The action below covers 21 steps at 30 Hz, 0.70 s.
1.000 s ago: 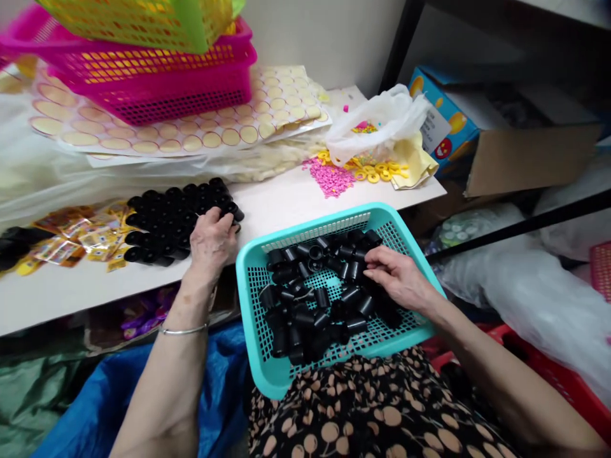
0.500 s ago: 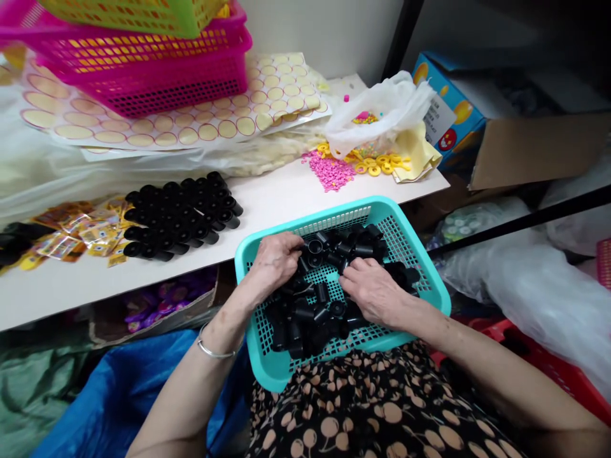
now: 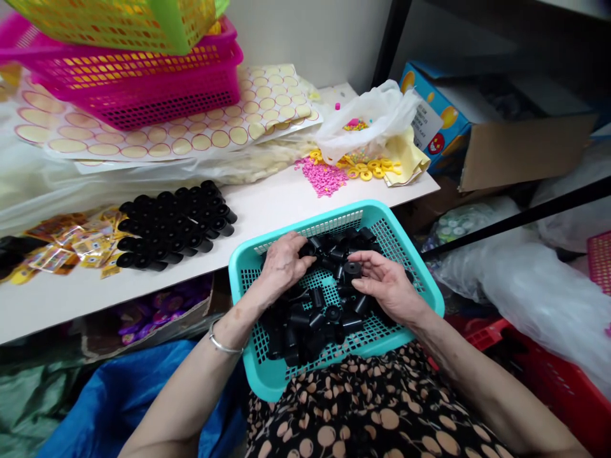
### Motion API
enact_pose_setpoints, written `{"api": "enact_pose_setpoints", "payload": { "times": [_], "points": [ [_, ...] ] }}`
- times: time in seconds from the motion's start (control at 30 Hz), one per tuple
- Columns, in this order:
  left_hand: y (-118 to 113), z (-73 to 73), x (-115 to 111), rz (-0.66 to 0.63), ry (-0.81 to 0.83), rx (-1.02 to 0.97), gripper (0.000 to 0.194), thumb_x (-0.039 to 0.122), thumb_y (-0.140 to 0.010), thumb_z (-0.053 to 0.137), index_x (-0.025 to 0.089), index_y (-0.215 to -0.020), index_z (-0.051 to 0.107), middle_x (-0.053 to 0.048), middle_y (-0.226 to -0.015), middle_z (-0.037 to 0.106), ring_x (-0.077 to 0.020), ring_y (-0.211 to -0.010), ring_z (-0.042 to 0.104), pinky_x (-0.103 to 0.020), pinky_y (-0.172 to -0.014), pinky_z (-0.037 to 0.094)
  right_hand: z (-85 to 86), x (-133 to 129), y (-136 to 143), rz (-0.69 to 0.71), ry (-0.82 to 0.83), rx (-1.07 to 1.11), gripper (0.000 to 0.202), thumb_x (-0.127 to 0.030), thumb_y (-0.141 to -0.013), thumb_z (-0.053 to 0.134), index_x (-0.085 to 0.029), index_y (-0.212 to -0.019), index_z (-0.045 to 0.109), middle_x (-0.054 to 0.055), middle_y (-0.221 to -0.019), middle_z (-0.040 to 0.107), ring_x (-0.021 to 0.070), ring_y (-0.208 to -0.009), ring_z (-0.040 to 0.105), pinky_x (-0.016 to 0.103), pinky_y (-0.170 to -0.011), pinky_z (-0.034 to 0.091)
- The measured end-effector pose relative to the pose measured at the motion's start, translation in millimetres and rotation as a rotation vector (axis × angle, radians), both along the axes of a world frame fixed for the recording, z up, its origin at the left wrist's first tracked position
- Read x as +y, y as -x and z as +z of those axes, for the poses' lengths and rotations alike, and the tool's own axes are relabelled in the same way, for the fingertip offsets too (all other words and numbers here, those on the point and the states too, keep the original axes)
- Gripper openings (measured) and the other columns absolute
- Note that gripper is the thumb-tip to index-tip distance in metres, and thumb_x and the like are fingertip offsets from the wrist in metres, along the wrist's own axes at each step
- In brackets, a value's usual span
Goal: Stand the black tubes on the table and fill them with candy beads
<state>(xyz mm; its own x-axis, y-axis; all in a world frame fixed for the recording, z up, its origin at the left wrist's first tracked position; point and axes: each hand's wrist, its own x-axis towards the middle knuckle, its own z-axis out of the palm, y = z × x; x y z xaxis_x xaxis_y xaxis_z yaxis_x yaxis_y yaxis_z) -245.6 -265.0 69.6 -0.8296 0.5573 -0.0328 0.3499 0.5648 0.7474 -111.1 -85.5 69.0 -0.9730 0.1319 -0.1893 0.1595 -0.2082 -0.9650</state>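
A turquoise plastic basket (image 3: pixel 260 385) rests at my lap, with many loose black plastic cylinders (image 3: pixel 300 315) lying in it at all angles. Over its left part, my left hand (image 3: pixel 285 262) has its fingers curled round a black cylinder (image 3: pixel 308 249), partly hidden by the fingers. On the right side, my right hand (image 3: pixel 389 286) grips another black cylinder (image 3: pixel 352 272) between thumb and fingers, its end with a small central hole facing up. On the white shelf to the left, similar black cylinders (image 3: pixel 174 226) stand packed in rows.
Small yellow packets (image 3: pixel 93 245) lie left of the rows. Pink baskets (image 3: pixel 157 95) and printed circle sheets (image 3: pixel 191 143) sit behind. Pink beads (image 3: pixel 324 178), yellow rings (image 3: pixel 370 168) and a white plastic bag (image 3: pixel 377 117) lie toward the right. An opened blue carton (image 3: pixel 443 127) stands beyond.
My right hand has turned and lifted slightly, its fingers now round a cylinder that shows its end. My left hand's thumb has come round toward a cylinder. The view has shifted a little.
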Motion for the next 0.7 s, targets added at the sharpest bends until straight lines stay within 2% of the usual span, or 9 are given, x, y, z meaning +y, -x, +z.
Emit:
{"api": "enact_pose_setpoints", "payload": {
  "times": [0.07,0.13,0.2,0.27,0.37,0.43,0.57,0.7],
  "points": [
    [-4.5,6.1,-0.3,0.136,-0.238,-0.281,0.022,0.023,-0.061,0.072,0.016,-0.079,0.063,0.000,-0.071,0.059,-0.0127,-0.063,0.052,-0.027,-0.058,0.041,3.3,-1.5,-0.5,0.014,-0.001,0.009,0.037,-0.022,-0.070,0.073,-0.023,-0.104,0.060,0.001,-0.099,0.062,0.0153,-0.094,0.058,0.031,-0.086,0.047],
    [-11.6,14.1,-0.1,0.217,-0.468,-0.591,0.028,0.022,-0.057,0.076,0.015,-0.082,0.063,0.002,-0.069,0.060,-0.0092,-0.056,0.052,-0.023,-0.053,0.041,7.0,-3.4,-1.0,0.036,-0.043,0.000,0.034,-0.022,-0.071,0.072,-0.023,-0.103,0.060,0.001,-0.098,0.062,0.0152,-0.089,0.059,0.031,-0.082,0.049],
    [-19.0,21.2,0.8,0.238,-0.621,-0.823,0.030,0.019,-0.056,0.076,0.014,-0.084,0.064,0.001,-0.071,0.063,-0.0069,-0.054,0.053,-0.021,-0.051,0.042,9.2,-5.5,-1.0,0.044,-0.106,-0.007,0.033,-0.022,-0.071,0.071,-0.022,-0.102,0.061,0.001,-0.097,0.061,0.0150,-0.084,0.059,0.030,-0.078,0.050],
    [-24.6,25.5,2.0,0.235,-0.694,-0.967,0.030,0.017,-0.058,0.075,0.013,-0.086,0.065,0.001,-0.072,0.064,-0.0059,-0.052,0.054,-0.019,-0.050,0.044,9.4,-7.2,-0.1,0.033,-0.134,0.006,0.033,-0.022,-0.072,0.070,-0.023,-0.104,0.061,0.002,-0.100,0.061,0.0154,-0.087,0.059,0.030,-0.080,0.050],
    [-28.1,26.1,2.9,0.223,-0.742,-1.078,0.024,0.015,-0.061,0.074,0.011,-0.083,0.065,0.000,-0.070,0.063,-0.0067,-0.051,0.057,-0.018,-0.049,0.047,9.1,-8.4,3.0,-0.041,-0.033,0.063,0.041,-0.025,-0.073,0.070,-0.026,-0.112,0.058,0.002,-0.111,0.060,0.0169,-0.100,0.057,0.032,-0.089,0.047],
    [-28.4,24.7,2.7,0.222,-0.767,-1.129,0.021,0.014,-0.062,0.073,0.011,-0.081,0.064,0.000,-0.069,0.063,-0.0082,-0.052,0.059,-0.019,-0.050,0.049,11.2,-8.8,5.5,-0.098,0.089,0.071,0.043,-0.027,-0.073,0.070,-0.027,-0.114,0.057,0.002,-0.110,0.060,0.0171,-0.100,0.057,0.034,-0.091,0.047],
    [-31.3,23.3,3.2,0.186,-0.813,-1.239,0.019,0.011,-0.066,0.069,0.011,-0.084,0.063,-0.003,-0.075,0.066,-0.0107,-0.058,0.064,-0.021,-0.058,0.054,20.1,-10.8,9.7,-0.165,0.244,0.012,0.031,-0.032,-0.072,0.070,-0.025,-0.099,0.057,0.001,-0.092,0.062,0.0171,-0.086,0.063,0.038,-0.087,0.050],
    [-39.6,25.2,8.1,0.161,-0.836,-1.306,0.023,0.009,-0.070,0.067,0.010,-0.092,0.063,-0.007,-0.081,0.068,-0.0116,-0.062,0.066,-0.021,-0.061,0.055,23.2,-14.0,12.0,-0.245,0.272,0.052,0.032,-0.035,-0.070,0.072,-0.025,-0.093,0.053,0.001,-0.096,0.061,0.0199,-0.092,0.064,0.041,-0.090,0.049]
  ]
}}
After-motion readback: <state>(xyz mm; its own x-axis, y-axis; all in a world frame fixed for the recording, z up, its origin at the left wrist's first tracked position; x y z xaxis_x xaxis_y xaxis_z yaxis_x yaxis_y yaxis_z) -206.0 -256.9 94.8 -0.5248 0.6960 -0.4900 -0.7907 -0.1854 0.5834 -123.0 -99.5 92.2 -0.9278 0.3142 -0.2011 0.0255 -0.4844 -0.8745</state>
